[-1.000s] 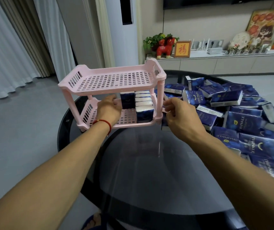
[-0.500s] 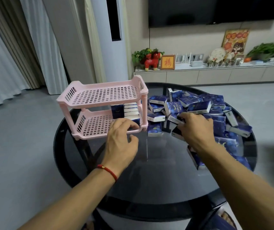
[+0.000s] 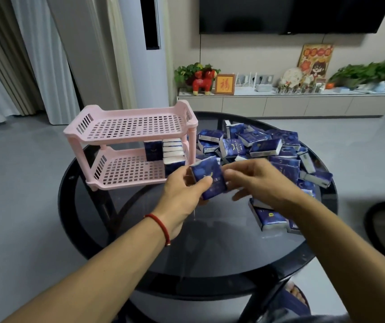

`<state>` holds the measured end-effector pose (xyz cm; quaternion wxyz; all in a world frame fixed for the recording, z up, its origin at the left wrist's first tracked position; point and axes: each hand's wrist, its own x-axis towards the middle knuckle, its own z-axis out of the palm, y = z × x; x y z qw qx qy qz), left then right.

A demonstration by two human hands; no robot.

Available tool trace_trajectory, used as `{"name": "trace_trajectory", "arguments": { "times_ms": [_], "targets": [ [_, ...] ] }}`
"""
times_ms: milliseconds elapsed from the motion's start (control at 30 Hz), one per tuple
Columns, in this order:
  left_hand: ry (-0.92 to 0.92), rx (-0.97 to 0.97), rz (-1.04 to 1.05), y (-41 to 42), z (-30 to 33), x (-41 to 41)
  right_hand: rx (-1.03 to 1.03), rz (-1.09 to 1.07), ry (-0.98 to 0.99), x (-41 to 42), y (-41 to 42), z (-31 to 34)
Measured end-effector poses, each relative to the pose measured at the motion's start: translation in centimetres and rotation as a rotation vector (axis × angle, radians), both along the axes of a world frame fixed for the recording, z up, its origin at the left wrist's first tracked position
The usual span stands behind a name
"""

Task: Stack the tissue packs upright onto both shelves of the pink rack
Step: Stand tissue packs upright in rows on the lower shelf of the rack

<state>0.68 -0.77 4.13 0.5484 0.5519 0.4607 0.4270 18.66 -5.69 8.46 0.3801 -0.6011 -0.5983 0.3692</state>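
A pink two-shelf rack (image 3: 130, 127) stands on the left of a round black glass table (image 3: 210, 241). Its top shelf is bare. Several blue tissue packs (image 3: 171, 151) stand upright at the right end of the lower shelf. A blue tissue pack (image 3: 209, 178) is held above the table, just right of the rack's front corner. My left hand (image 3: 182, 197) grips its left edge with thumb on the front. My right hand (image 3: 256, 180) has its fingers curled at the pack's right edge. A loose heap of blue tissue packs (image 3: 263, 148) covers the table's right side.
A long low cabinet (image 3: 287, 104) with plants, a red horse figure and a frame stands behind the table, below a wall television. A tall white air conditioner and curtains stand at the back left. A dark chair edge (image 3: 382, 220) shows at the right.
My left hand left the rack's lower shelf and came right. My right hand lifted one pack out of the heap, and both hands now meet on it in front of the rack.
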Motion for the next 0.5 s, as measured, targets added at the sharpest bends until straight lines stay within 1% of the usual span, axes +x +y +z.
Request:
{"name": "trace_trajectory", "arguments": {
  "times_ms": [67,100,167,333,400,500],
  "targets": [
    [0.015,-0.044,0.018,0.0,0.0,-0.3,0.142,-0.177,-0.325,2.5,0.1,0.1],
    [0.036,-0.052,0.02,0.0,-0.1,-0.5,0.182,-0.232,-0.448,3.7,0.0,0.2],
    [0.049,-0.07,0.005,-0.2,-0.2,-0.8,0.176,-0.243,-0.631,5.9,-0.6,0.1],
    [0.031,-0.11,-0.037,-0.6,-0.6,-1.1,-0.062,0.011,-0.849,6.9,-2.1,-1.0],
    [0.029,-0.11,-0.044,-0.7,-0.6,-1.0,-0.036,0.041,-0.905,6.7,-2.1,-1.6],
    [0.041,-0.122,-0.044,-0.8,-0.6,-0.8,0.036,0.014,-0.926,6.8,-2.0,-1.8]
  ]
}}
